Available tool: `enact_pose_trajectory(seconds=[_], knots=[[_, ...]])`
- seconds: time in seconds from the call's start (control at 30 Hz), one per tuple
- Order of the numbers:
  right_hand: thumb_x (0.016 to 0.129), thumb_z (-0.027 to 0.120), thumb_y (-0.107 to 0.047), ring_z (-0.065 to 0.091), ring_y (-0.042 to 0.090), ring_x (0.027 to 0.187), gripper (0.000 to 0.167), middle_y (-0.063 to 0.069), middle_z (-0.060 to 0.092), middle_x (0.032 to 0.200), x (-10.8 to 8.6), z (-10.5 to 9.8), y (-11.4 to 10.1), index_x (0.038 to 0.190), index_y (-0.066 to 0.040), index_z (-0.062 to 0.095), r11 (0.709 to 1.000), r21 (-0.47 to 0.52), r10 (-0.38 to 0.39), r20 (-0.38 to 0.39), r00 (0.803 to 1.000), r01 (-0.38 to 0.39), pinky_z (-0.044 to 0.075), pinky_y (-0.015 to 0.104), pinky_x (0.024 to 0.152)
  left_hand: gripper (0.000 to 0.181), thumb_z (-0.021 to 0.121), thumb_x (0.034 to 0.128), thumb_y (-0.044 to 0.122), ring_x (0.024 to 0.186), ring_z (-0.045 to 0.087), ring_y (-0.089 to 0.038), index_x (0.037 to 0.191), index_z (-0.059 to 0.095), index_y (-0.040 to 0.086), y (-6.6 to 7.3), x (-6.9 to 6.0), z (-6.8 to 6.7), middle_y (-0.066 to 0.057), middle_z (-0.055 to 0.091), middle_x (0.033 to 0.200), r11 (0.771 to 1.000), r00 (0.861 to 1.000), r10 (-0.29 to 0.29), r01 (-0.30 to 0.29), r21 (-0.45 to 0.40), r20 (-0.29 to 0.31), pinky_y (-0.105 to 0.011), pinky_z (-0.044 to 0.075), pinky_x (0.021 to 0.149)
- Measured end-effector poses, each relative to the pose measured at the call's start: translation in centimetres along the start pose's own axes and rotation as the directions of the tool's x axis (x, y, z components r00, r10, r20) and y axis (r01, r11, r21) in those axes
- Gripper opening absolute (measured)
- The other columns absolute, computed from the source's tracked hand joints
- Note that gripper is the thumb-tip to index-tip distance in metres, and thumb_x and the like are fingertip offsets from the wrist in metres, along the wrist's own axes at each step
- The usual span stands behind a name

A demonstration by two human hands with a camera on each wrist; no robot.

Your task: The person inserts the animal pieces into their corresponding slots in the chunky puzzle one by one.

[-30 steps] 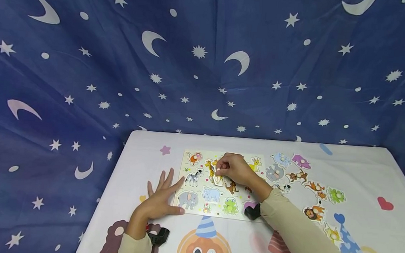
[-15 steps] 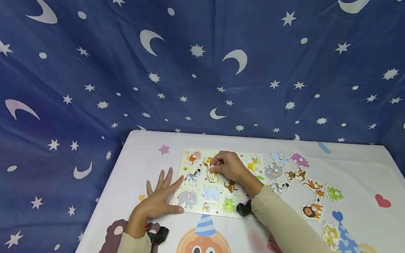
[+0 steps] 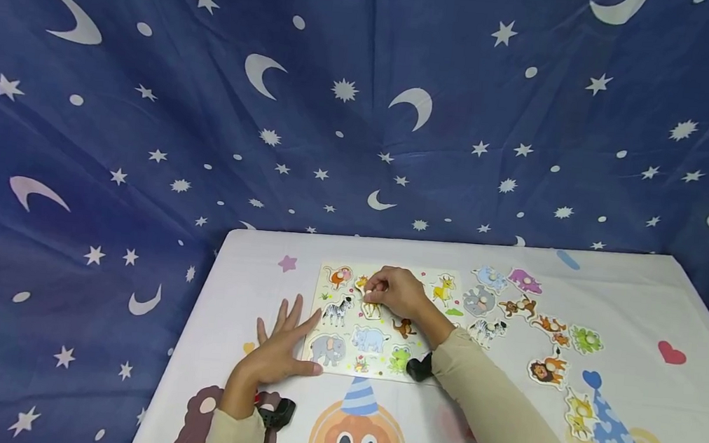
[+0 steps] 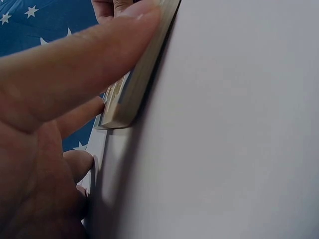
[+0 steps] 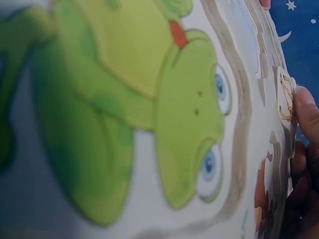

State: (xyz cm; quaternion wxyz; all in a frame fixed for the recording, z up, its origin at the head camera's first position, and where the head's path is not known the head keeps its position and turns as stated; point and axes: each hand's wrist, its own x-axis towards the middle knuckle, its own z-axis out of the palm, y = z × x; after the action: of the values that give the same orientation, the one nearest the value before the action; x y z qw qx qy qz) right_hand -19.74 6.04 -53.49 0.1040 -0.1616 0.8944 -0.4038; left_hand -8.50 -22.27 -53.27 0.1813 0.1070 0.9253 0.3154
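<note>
My right hand [image 3: 397,292] pinches a giraffe puzzle piece [image 3: 371,310] by its small knob, over the upper middle of the animal puzzle board [image 3: 344,368]. In the right wrist view the thumb presses at the knob of the giraffe piece [image 5: 286,99]; whether the piece lies fully in its recess I cannot tell. My left hand [image 3: 282,342] is spread at the board's left edge, fingers straight, its thumb on the near corner. In the left wrist view that thumb [image 4: 99,55] rests along the board's edge [image 4: 127,99].
Right of the board lie loose knobbed pieces: a zebra [image 3: 487,331], an elephant [image 3: 480,301], a hippo [image 3: 525,281], a frog [image 3: 586,340], a lion [image 3: 548,370], a yellow animal [image 3: 581,414] and others. A blue star-patterned cloth [image 3: 339,107] hangs behind the white table [image 3: 249,268].
My right hand has shifted left with the giraffe piece, from beside the printed giraffe to over it. In the last half second it has barely moved. The left hand stays put.
</note>
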Motion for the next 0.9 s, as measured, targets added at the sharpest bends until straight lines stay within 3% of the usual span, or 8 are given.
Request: enact_pose_trajectory(seconds=[0.9], knots=[[0.081, 0.086, -0.037, 0.053, 0.009, 0.071, 0.012, -0.013, 0.059, 0.079, 0.14, 0.04, 0.31, 0.083, -0.033, 0.075, 0.998, -0.065, 0.004, 0.004, 1.0, -0.004, 0.04, 0.03, 0.071, 0.107, 0.089, 0.0725, 0.045, 0.157, -0.023, -0.036, 0.161, 0.029, 0.032, -0.15, 0.09, 0.12, -0.006, -0.011, 0.173, 1.0, 1.0, -0.017, 0.017, -0.001, 0.012, -0.072, -0.027, 0.11]])
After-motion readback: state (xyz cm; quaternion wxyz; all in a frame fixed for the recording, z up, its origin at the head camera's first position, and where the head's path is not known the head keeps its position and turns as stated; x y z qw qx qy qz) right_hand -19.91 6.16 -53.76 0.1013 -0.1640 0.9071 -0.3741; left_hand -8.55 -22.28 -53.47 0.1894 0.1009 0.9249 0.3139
